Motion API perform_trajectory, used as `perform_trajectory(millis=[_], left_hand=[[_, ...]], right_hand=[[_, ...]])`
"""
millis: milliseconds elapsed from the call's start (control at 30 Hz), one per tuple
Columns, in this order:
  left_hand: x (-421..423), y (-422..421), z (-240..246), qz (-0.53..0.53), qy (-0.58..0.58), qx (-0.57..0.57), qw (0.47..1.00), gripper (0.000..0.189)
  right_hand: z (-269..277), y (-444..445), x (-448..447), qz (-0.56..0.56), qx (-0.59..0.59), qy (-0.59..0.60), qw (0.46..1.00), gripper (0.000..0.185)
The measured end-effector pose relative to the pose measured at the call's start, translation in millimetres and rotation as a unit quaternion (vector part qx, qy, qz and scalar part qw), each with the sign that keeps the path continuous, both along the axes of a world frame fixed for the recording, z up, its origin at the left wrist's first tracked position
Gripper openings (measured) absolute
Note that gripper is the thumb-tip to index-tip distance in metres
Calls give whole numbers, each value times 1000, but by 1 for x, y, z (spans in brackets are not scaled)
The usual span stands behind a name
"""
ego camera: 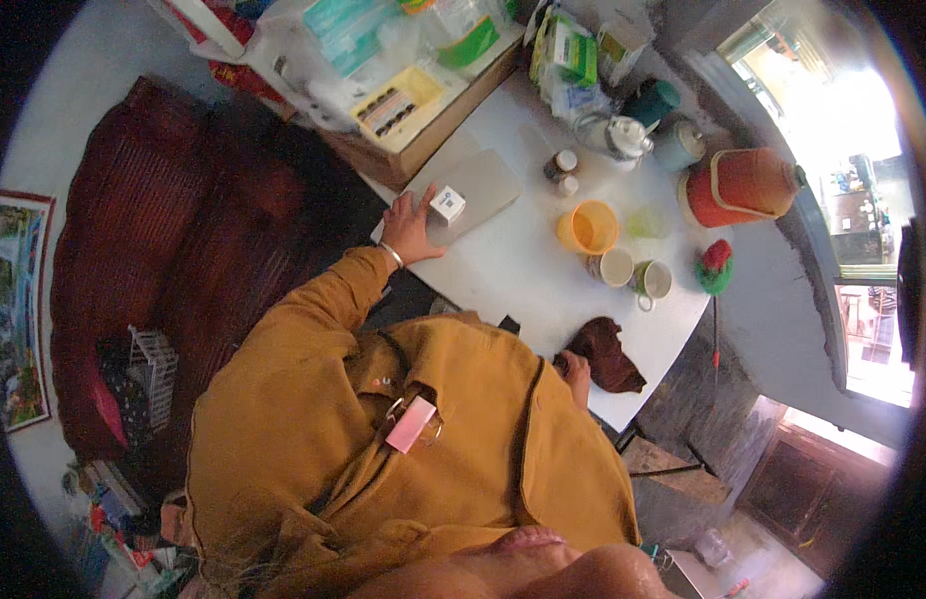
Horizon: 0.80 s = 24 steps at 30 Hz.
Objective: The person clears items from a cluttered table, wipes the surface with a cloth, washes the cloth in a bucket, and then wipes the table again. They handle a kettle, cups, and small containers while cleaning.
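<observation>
My left hand (409,228) reaches over the near left edge of the white table (500,262), with a bracelet at the wrist. Its thumb and fingers are spread beside a small white box (448,206); whether a finger touches the box is unclear. Under the box lies a flat grey rectangular case (493,183). At the table's near right edge my right hand (577,374) grips one side of a dark brown cloth (609,356), its fingers partly hidden. The cloth lies crumpled on the tabletop.
An orange cup (588,227), two mugs (652,281) and small bottles (564,163) stand mid-table. Beyond are a steel kettle (626,140) and a red insulated jug (743,187). An open carton (403,161) occupies the far left; a dark red ribbed cover (148,247) is left of the table.
</observation>
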<state>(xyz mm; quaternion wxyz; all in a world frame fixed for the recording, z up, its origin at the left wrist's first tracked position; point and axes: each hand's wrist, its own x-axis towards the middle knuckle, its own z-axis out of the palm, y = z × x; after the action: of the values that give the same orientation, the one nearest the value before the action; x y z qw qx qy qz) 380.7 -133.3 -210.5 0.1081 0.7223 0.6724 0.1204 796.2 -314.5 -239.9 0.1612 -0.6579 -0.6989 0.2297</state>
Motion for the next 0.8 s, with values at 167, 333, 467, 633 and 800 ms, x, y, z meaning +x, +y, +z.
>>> perform_trajectory(millis=[167, 333, 467, 633, 800], left_hand=[[12, -29, -2, 1, -21, -30, 999, 121], [37, -51, 2, 2, -19, -19, 1000, 120], [55, -62, 6, 1, -7, -53, 999, 121], [67, -66, 14, 21, -8, -74, 997, 122], [64, -58, 21, -48, -105, 108, 987, 105]], right_hand=[[-4, -4, 8, -4, -60, 12, 998, 37], [-6, -10, 19, 39, -45, 0, 998, 37], [-13, -16, 27, 29, -76, 9, 997, 37], [-19, -19, 33, 14, -57, 40, 998, 37], [-8, -15, 35, -44, -36, 15, 998, 33]])
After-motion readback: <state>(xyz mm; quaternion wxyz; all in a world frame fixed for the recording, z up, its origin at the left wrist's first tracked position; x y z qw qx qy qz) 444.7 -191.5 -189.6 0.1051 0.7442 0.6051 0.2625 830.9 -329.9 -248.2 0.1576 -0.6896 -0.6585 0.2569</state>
